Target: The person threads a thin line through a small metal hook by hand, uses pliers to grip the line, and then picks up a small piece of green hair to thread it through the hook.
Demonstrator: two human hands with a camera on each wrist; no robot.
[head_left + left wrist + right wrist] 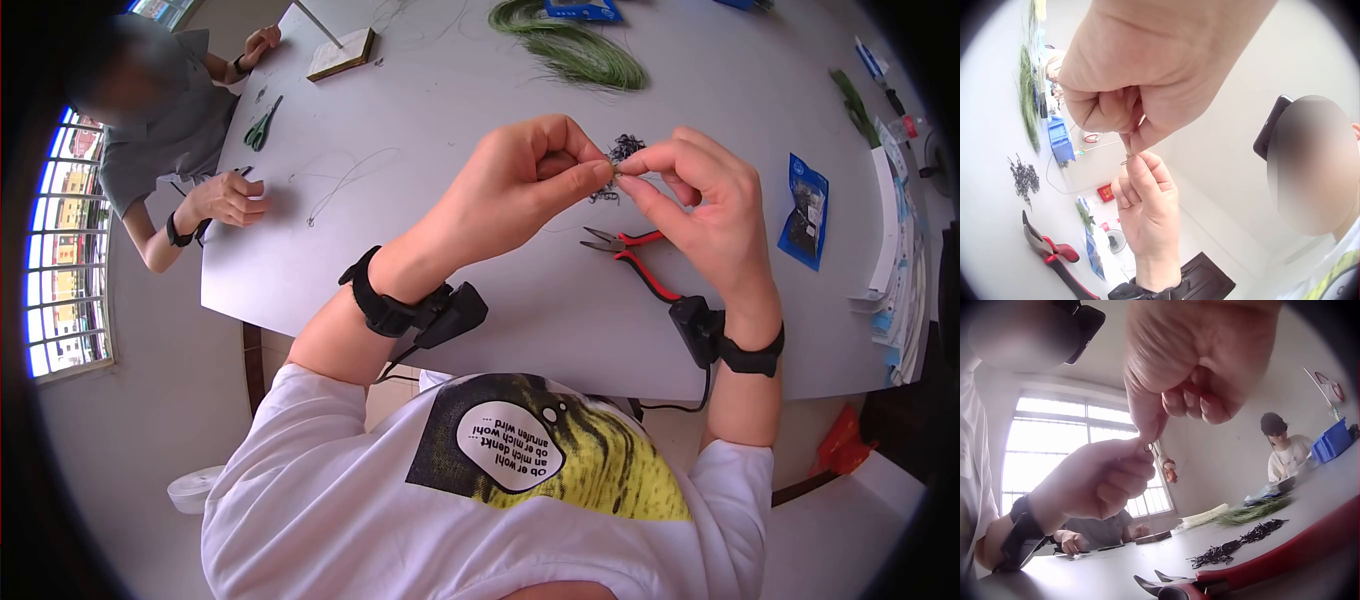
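Both hands meet above the table, fingertips nearly touching. The left hand [530,185] pinches a small thin wire piece between thumb and forefinger, the other fingers curled. From the other side the right hand [705,200] pinches at the same piece. A small curved wire loop [1149,448] shows between the fingertips in the right wrist view; a fine line trails off in the left wrist view. Beneath the hands lies a pile of small dark curled pieces [1024,177]. Red-handled pliers [645,265] rest on the table below the right hand, jaws apart.
Green strands [590,55] and a blue packet [805,210] lie on the table [420,330]. Green-handled scissors [262,128], a wooden block [342,55] and loose thin line are at the left, near another seated person. Papers line the right edge.
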